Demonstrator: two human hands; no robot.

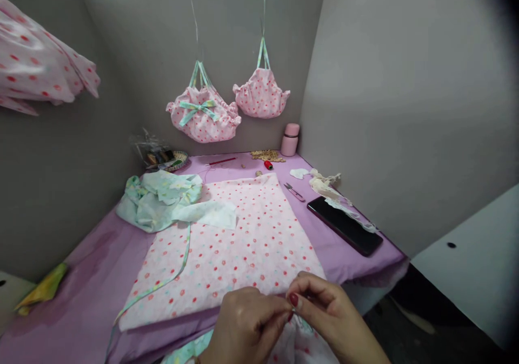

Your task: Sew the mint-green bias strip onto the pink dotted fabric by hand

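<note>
both hands [284,315] pinching fabric [302,326]

A pink bottle [289,144] stands upright, well apart from a black phone [343,226].

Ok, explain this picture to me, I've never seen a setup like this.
There is no robot here: a person works with two bare hands. The one picture comes from a camera worn on the head, looking forward and down. On the purple-covered table lie a dotted cloth, a green cloth, snips, a phone and a red spool; a pink bottle stands at the back. The left hand and right hand pinch their fingers together at the edge of some fabric; exactly what is between them is too small to tell.
</note>
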